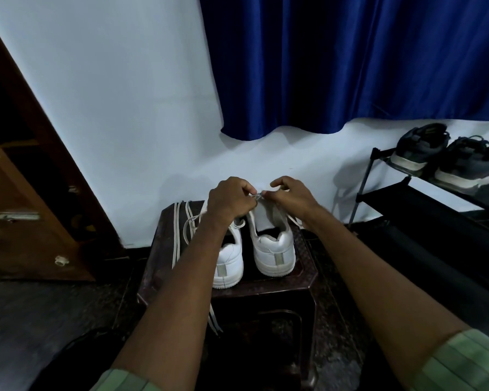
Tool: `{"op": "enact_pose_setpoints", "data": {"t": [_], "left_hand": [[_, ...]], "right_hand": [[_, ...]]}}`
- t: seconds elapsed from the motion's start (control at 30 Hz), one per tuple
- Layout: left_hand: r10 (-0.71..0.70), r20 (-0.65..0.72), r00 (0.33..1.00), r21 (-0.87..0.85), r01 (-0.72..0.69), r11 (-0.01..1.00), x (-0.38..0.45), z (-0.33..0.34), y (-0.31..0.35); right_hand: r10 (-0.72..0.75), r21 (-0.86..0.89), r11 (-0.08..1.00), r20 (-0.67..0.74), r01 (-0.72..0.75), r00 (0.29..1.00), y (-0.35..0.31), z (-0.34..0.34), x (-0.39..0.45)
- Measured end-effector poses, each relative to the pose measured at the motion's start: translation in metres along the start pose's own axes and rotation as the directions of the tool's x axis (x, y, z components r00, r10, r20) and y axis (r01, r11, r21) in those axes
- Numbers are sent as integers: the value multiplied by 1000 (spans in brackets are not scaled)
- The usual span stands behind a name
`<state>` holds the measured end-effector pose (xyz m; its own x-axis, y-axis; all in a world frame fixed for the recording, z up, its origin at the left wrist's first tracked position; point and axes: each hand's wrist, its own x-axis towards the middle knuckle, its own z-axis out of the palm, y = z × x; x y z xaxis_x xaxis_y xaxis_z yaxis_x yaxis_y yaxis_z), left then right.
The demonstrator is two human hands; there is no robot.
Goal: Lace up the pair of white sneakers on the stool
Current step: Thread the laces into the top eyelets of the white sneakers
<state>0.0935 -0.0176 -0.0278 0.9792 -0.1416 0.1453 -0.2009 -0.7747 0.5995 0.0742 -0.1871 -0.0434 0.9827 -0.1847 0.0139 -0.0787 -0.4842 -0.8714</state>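
Observation:
Two white sneakers stand heel-towards-me on a dark brown stool (308, 280). The left sneaker (230, 261) is partly covered by my left forearm. Over the front of the right sneaker (274, 249), my left hand (232, 198) and my right hand (290, 194) meet, and each pinches a thin white lace end (258, 195) between thumb and fingertips. A loose white lace (185, 221) lies looped on the stool's left side and hangs over its edge. The toes of both sneakers are hidden behind my hands.
A white wall is close behind the stool, with a blue curtain (350, 66) above. A black shoe rack (424, 198) at right carries a pair of dark sneakers (446, 156). A wooden door (20, 210) stands at left. The floor is dark.

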Motion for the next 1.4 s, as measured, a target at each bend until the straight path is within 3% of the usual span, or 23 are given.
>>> {"op": "enact_pose_setpoints", "data": {"t": [0.07,0.2,0.4,0.57,0.8,0.9,0.97,1.03,1.07,1.13,1.23,1.27,1.33,1.4], "left_hand": [[0,-27,1000,-27,-1,1000,0,2,0],[-36,-57,998,-40,34,999,-1,5,4],[-127,-49,991,-72,123,990,-2,-4,-5],[-89,-45,995,-96,85,992,-1,-6,-7],[-91,-40,995,-139,84,987,-5,-6,-5],[-122,-49,991,-149,114,982,-7,-8,-4],[-145,-59,988,-153,135,979,-7,-8,-3],[-157,-62,986,-150,147,978,-9,-9,-1],[-160,-61,985,-152,150,977,-9,-9,0],[-158,-56,986,-153,148,977,-9,-10,1],[-141,-64,988,-143,130,981,-11,-10,3],[-138,-64,988,-142,128,982,-11,-10,2],[-137,-58,989,-145,127,981,-13,-11,2],[-135,-52,990,-139,126,982,-13,-12,2]], "right_hand": [[-46,-36,998,4,46,999,-5,4,-4],[-182,-329,931,-32,161,983,-9,10,-12],[-135,-315,946,-159,79,978,-4,15,-5],[-399,-608,744,-69,279,914,0,25,-3],[-392,-688,674,-22,271,920,1,32,5],[-311,-508,820,-6,265,950,2,32,10],[-233,-142,964,-44,225,971,-1,28,12],[-124,232,963,-74,138,989,-7,22,10],[-119,312,941,-54,130,991,-9,19,8],[-212,179,962,0,208,977,-12,12,7],[-273,-319,911,9,262,962,-9,13,10],[-287,-327,907,-13,267,958,-10,14,10],[-287,-27,958,-53,286,956,-14,16,5],[-198,405,893,-41,198,979,-22,11,2]]}}
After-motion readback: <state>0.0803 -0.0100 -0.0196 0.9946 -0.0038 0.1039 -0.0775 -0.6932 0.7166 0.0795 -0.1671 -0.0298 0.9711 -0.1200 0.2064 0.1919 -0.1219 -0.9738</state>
